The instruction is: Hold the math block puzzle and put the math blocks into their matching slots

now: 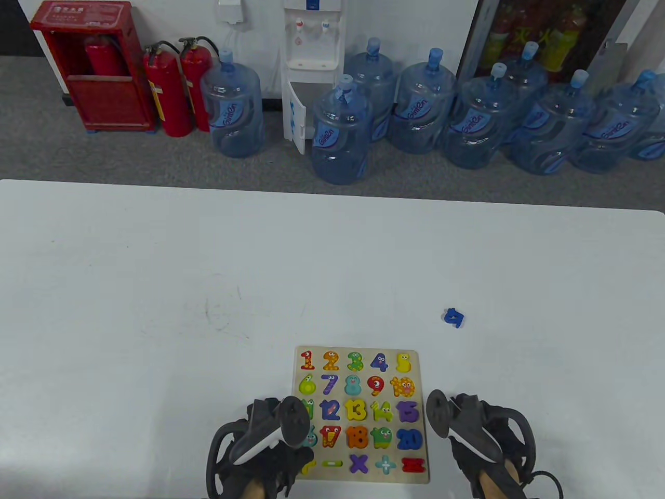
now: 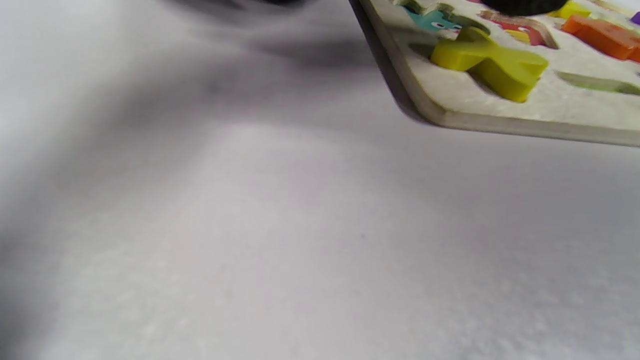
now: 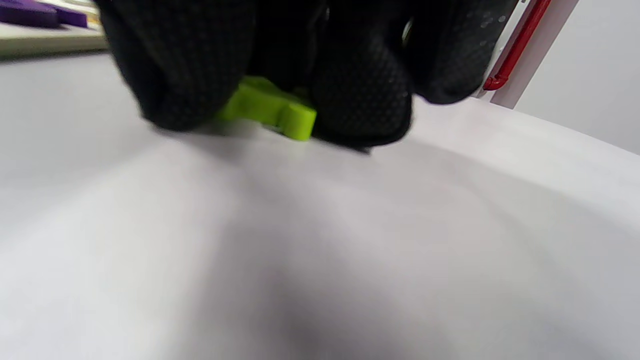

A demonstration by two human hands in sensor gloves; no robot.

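The puzzle board [image 1: 362, 416] is nearly full. The left hand [image 1: 262, 447] lies over its near-left corner; whether its fingers curl or lie flat cannot be told. Just beside the board's right edge, the right hand [image 1: 480, 442] pinches a lime-green block [image 3: 270, 107] low against the white desk [image 1: 156, 286]. A blue block [image 1: 454, 317] waits farther out. Beyond the desk stand water jugs [image 1: 340, 130] and fire extinguishers [image 1: 169, 91].

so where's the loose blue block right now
In the table view the blue block lies alone on the white table, beyond the puzzle board's far right corner, well clear of both hands.
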